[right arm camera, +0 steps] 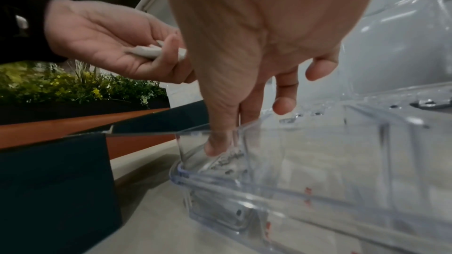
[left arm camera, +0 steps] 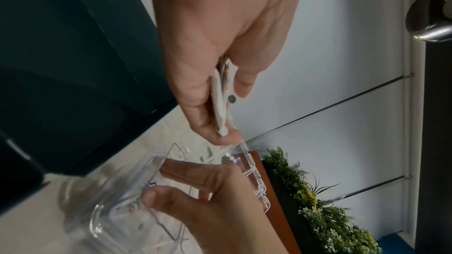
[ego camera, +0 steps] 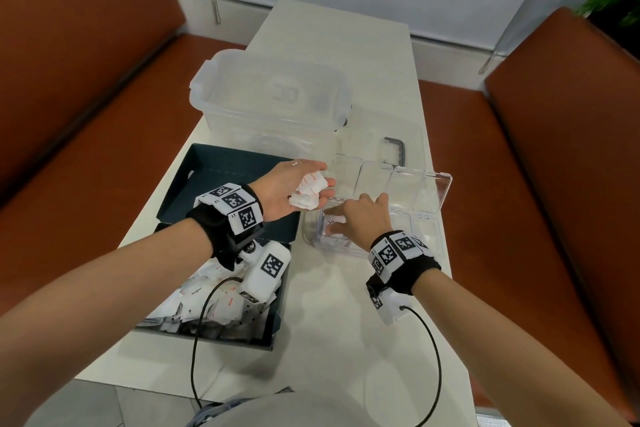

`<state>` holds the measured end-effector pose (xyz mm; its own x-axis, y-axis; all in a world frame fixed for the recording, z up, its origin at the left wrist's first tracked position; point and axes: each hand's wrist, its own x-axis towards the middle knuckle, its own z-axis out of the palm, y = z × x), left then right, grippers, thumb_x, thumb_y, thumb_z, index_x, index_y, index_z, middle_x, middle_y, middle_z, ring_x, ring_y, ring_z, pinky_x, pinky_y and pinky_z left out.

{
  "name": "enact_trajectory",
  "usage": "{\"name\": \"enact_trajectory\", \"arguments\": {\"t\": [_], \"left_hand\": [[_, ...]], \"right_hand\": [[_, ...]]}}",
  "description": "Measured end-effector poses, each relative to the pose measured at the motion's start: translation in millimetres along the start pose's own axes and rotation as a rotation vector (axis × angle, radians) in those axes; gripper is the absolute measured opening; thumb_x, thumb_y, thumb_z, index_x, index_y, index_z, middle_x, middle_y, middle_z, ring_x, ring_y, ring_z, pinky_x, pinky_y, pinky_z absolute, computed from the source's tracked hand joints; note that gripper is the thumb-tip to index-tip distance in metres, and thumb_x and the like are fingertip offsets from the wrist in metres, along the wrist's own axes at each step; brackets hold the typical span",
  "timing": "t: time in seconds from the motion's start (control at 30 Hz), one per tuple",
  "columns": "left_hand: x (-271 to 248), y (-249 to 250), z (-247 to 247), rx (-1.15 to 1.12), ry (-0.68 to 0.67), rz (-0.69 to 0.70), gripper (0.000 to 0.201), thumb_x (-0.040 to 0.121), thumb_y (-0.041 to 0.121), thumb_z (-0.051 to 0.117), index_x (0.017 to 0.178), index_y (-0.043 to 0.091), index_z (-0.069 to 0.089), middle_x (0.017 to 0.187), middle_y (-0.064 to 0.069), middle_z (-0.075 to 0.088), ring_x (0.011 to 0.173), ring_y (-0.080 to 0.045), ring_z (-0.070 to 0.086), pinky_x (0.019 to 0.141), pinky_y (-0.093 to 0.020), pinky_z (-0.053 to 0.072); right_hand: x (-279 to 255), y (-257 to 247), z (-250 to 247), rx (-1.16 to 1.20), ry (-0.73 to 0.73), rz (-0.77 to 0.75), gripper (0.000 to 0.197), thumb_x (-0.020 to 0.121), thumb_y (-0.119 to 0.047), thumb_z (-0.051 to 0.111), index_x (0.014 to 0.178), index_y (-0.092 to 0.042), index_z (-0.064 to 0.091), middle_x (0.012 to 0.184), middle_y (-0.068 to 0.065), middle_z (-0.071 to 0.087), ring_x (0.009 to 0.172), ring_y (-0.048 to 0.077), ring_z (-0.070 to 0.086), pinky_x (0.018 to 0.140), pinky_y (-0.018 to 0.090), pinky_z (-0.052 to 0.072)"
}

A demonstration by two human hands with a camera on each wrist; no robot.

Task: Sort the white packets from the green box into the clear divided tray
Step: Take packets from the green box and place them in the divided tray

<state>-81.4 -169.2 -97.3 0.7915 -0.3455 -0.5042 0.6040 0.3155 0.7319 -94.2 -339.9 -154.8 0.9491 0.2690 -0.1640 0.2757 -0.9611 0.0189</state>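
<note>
My left hand (ego camera: pixel 323 175) lies palm up over the gap between the green box and the clear divided tray (ego camera: pixel 427 241). It holds several white packets with red print (ego camera: pixel 306 194), which the left wrist view shows edge-on as packets (left arm camera: pixel 220 103) under the thumb. My right hand (ego camera: pixel 337 218) reaches into the tray's near-left compartment, where thumb and forefinger pinch a white packet with black print (right arm camera: pixel 229 160) low down. The green box (ego camera: pixel 277 322) at lower left holds a heap of white packets (ego camera: pixel 207 298).
The box's dark lid (ego camera: pixel 221 177) lies behind it. A large clear tub (ego camera: pixel 273 90) stands at the back, and its flat lid with a grey handle (ego camera: pixel 394 149) lies to the right. Orange benches flank the narrow white table (ego camera: pixel 332 322). Wrist cables trail over the near edge.
</note>
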Motion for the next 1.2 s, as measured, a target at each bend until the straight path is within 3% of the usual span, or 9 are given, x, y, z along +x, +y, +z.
{"name": "enact_trajectory", "arguments": {"t": [0.2, 0.3, 0.4, 0.57, 0.63, 0.73, 0.87, 1.0, 1.2], "left_hand": [[-1, 3, 3, -0.060, -0.002, -0.039, 0.033, 0.098, 0.032, 0.045, 0.120, 0.009, 0.056, 0.123, -0.021, 0.063, 0.083, -0.029, 0.069, 0.067, -0.034, 0.059], [-2, 4, 4, -0.070, -0.009, -0.034, 0.035, 0.097, 0.021, 0.038, 0.124, 0.006, 0.055, 0.123, -0.023, 0.063, 0.089, -0.032, 0.070, 0.072, -0.038, 0.059], [-4, 4, 5, -0.059, -0.039, -0.018, 0.039, 0.093, 0.005, 0.032, 0.127, 0.003, 0.052, 0.121, -0.026, 0.062, 0.093, -0.036, 0.069, 0.075, -0.040, 0.059], [-8, 4, 9, 0.040, -0.128, 0.043, 0.032, 0.091, -0.010, 0.040, 0.115, 0.001, 0.060, 0.103, -0.021, 0.070, 0.096, -0.035, 0.069, 0.074, -0.040, 0.060], [-10, 4, 10, 0.078, -0.118, 0.078, 0.026, 0.093, -0.011, 0.048, 0.112, 0.000, 0.061, 0.104, -0.020, 0.070, 0.095, -0.034, 0.070, 0.074, -0.039, 0.060], [-13, 0, 7, 0.128, -0.088, 0.134, 0.029, 0.092, -0.007, 0.056, 0.121, -0.004, 0.058, 0.113, -0.023, 0.067, 0.092, -0.032, 0.071, 0.072, -0.037, 0.060], [-9, -5, 5, 0.150, -0.003, 0.220, 0.034, 0.090, -0.005, 0.059, 0.124, -0.006, 0.056, 0.117, -0.023, 0.065, 0.093, -0.030, 0.070, 0.072, -0.036, 0.061], [-6, -6, 8, 0.154, 0.005, 0.256, 0.033, 0.089, -0.002, 0.061, 0.122, -0.006, 0.057, 0.119, -0.023, 0.063, 0.097, -0.029, 0.068, 0.078, -0.038, 0.060], [-6, -7, 12, 0.198, -0.076, 0.272, 0.036, 0.090, 0.002, 0.061, 0.125, -0.006, 0.056, 0.122, -0.023, 0.063, 0.109, -0.033, 0.064, 0.089, -0.042, 0.056]], "right_hand": [[-9, 13, -24, 0.222, 0.174, 0.007, 0.025, 0.092, -0.039, 0.052, 0.113, -0.042, 0.065, 0.102, -0.007, 0.070, 0.098, 0.018, 0.055, 0.078, 0.036, 0.023], [-6, 17, -44, 0.543, 0.326, 0.034, 0.020, 0.092, -0.022, 0.056, 0.101, -0.029, 0.072, 0.096, -0.008, 0.073, 0.071, -0.003, 0.056, 0.082, 0.030, 0.043], [-1, 13, -61, 0.832, 0.491, 0.044, 0.018, 0.090, -0.014, 0.059, 0.099, -0.019, 0.073, 0.087, -0.006, 0.071, 0.054, -0.011, 0.050, 0.060, 0.005, 0.039], [5, 2, -72, 0.854, 0.279, 0.043, 0.035, 0.087, -0.032, 0.067, 0.120, -0.022, 0.063, 0.093, -0.004, 0.067, 0.069, -0.002, 0.054, 0.064, 0.008, 0.039], [6, 5, -72, 0.927, 0.244, 0.059, 0.031, 0.083, -0.026, 0.072, 0.113, -0.016, 0.068, 0.091, 0.001, 0.068, 0.071, 0.002, 0.058, 0.063, 0.006, 0.042], [5, 12, -73, 1.071, 0.281, 0.142, 0.019, 0.081, -0.015, 0.074, 0.100, -0.010, 0.071, 0.083, 0.004, 0.067, 0.067, 0.007, 0.057, 0.062, 0.018, 0.046], [-1, 20, -75, 1.340, 0.291, 0.242, 0.014, 0.088, -0.006, 0.065, 0.100, 0.000, 0.068, 0.070, 0.004, 0.062, 0.054, 0.012, 0.052, 0.053, 0.023, 0.049], [-6, 16, -74, 1.377, 0.232, 0.224, 0.005, 0.085, -0.004, 0.067, 0.090, -0.005, 0.067, 0.065, 0.006, 0.061, 0.053, 0.012, 0.055, 0.054, 0.024, 0.054], [-6, 8, -69, 1.397, 0.235, 0.226, 0.016, 0.080, -0.003, 0.073, 0.093, -0.006, 0.065, 0.053, 0.003, 0.060, 0.048, 0.013, 0.060, 0.053, 0.026, 0.055]]}}
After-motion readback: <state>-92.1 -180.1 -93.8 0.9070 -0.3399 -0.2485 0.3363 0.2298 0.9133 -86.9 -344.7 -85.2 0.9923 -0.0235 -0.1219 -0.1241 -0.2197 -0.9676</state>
